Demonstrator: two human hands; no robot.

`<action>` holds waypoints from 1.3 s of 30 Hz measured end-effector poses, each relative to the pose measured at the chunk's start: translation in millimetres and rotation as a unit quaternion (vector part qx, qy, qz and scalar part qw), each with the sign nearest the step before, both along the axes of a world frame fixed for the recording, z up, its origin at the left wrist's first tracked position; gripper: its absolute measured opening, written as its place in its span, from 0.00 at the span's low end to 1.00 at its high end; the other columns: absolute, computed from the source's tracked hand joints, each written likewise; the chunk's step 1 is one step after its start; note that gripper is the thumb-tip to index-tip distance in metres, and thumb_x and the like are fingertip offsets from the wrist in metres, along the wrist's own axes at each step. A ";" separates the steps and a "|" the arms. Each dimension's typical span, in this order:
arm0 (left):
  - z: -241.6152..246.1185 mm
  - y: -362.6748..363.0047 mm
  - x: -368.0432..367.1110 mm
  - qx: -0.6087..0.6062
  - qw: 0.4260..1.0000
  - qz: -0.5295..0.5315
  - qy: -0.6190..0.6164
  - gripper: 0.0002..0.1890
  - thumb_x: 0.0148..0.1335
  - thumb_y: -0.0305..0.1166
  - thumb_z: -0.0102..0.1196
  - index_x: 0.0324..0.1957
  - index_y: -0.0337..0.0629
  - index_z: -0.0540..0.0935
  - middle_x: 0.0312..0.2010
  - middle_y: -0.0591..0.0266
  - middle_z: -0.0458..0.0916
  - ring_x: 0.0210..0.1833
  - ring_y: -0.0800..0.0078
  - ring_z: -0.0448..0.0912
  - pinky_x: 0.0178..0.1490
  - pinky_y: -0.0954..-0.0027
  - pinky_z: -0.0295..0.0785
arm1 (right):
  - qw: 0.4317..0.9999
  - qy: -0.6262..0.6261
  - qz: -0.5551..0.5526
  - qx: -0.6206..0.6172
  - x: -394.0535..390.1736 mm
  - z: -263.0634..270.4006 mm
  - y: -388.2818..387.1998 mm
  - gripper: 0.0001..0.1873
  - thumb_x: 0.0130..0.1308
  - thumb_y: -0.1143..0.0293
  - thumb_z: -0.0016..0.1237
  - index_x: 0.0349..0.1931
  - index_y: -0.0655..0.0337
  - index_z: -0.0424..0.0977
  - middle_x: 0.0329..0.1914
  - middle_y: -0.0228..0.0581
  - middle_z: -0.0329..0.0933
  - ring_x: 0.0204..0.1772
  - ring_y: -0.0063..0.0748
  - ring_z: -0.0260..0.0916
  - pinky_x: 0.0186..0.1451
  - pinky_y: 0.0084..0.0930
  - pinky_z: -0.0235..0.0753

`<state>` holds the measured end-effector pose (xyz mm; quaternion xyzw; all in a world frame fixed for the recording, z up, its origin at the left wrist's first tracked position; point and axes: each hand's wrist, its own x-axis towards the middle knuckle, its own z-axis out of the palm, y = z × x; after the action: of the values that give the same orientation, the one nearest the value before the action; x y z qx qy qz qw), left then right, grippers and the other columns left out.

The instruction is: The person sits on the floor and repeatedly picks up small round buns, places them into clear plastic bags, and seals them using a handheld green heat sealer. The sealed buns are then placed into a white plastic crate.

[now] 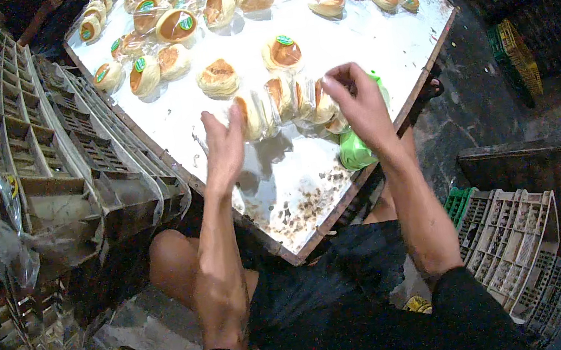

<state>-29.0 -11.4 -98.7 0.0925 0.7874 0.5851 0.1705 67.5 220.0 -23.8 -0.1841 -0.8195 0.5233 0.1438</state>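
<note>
A short row of round pastries in clear plastic wrap (279, 101) stands on edge on the white tabletop (364, 42). At the row's left end is my left hand (225, 137), fingers apart, its fingertips beside the end pastry. My right hand (358, 96) is at the right end, thumb and forefinger bent close to the last pastries; whether it grips one cannot be told. Partly under my right wrist lies a bright green plastic bag (354, 152). Just beyond the row are a pastry with a green sticker (283, 53) and another pastry (218, 78).
Many more wrapped pastries (219, 10) cover the table's far part. Stacked plastic crates (36, 138) line the left side, and more crates (507, 241) stand at the lower right. Other people's arms (39, 18) show at the far edge.
</note>
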 end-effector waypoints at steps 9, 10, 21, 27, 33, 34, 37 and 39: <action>64.7 -16.0 18.0 0.053 0.991 0.105 -0.070 0.48 0.73 0.59 0.43 0.75 0.26 0.43 0.76 0.31 0.38 0.80 0.45 0.41 0.76 0.49 0.50 | 0.897 -0.326 -0.038 0.295 -188.9 -63.7 42.1 0.35 0.56 0.43 0.62 0.49 0.70 0.78 0.56 0.58 0.78 0.61 0.50 0.76 0.61 0.41 0.75; 72.7 -19.2 20.1 0.107 0.985 0.113 -0.068 0.45 0.73 0.56 0.45 0.74 0.28 0.46 0.75 0.31 0.44 0.78 0.46 0.50 0.72 0.51 0.60 | 0.891 -0.354 -0.042 0.283 -196.8 -63.0 34.0 0.33 0.54 0.46 0.63 0.46 0.70 0.78 0.55 0.57 0.79 0.59 0.50 0.77 0.59 0.40 0.77; 78.2 -9.6 27.7 0.309 0.873 0.301 -0.227 0.43 0.72 0.61 0.43 0.73 0.35 0.53 0.68 0.44 0.59 0.67 0.56 0.64 0.68 0.52 0.64 | 0.950 0.061 0.188 0.241 -124.8 8.9 -59.4 0.42 0.63 0.40 0.57 0.62 0.69 0.66 0.56 0.62 0.74 0.59 0.55 0.74 0.65 0.43 0.71; 65.2 -23.1 30.2 0.249 0.882 0.397 0.043 0.26 0.76 0.46 0.46 0.63 0.34 0.63 0.59 0.50 0.65 0.62 0.62 0.65 0.71 0.62 0.54 | 0.862 -0.228 0.198 0.407 -155.3 -22.4 -83.0 0.55 0.53 0.23 0.51 0.59 0.73 0.72 0.58 0.61 0.75 0.64 0.57 0.72 0.66 0.47 0.71; 80.7 -39.1 22.7 -0.020 0.943 0.273 0.192 0.39 0.60 0.35 0.66 0.67 0.28 0.59 0.66 0.42 0.59 0.71 0.51 0.57 0.74 0.56 0.51 | 0.920 -0.078 0.248 0.293 -165.3 14.5 -135.2 0.17 0.57 0.63 0.57 0.40 0.68 0.82 0.45 0.53 0.83 0.50 0.52 0.80 0.53 0.41 0.78; 84.8 -40.6 26.0 -0.112 0.929 0.242 0.255 0.42 0.57 0.34 0.68 0.67 0.28 0.59 0.68 0.41 0.57 0.72 0.49 0.54 0.74 0.55 0.50 | 0.929 -0.039 0.267 0.254 -154.2 26.1 -132.7 0.17 0.58 0.62 0.57 0.39 0.69 0.82 0.44 0.51 0.84 0.49 0.49 0.80 0.53 0.40 0.78; 95.3 -41.6 34.7 -0.196 0.902 0.207 0.323 0.42 0.49 0.27 0.70 0.66 0.30 0.63 0.65 0.41 0.66 0.69 0.47 0.64 0.72 0.55 0.58 | 0.933 0.118 0.333 0.073 -107.1 53.5 -108.2 0.18 0.65 0.59 0.54 0.42 0.67 0.81 0.50 0.49 0.82 0.56 0.43 0.79 0.59 0.37 0.74; 99.0 -39.7 36.1 -0.037 0.948 0.158 0.274 0.37 0.52 0.25 0.68 0.64 0.32 0.68 0.60 0.44 0.74 0.64 0.49 0.72 0.69 0.59 0.64 | 0.902 0.265 0.290 -0.178 -71.0 59.5 -90.6 0.23 0.72 0.54 0.49 0.58 0.63 0.73 0.62 0.49 0.75 0.66 0.40 0.71 0.68 0.37 0.67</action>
<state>7.1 -51.1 0.3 0.1174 0.8297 0.5267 -0.1431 -3.5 129.4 35.6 0.1844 -0.6611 0.7088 0.1629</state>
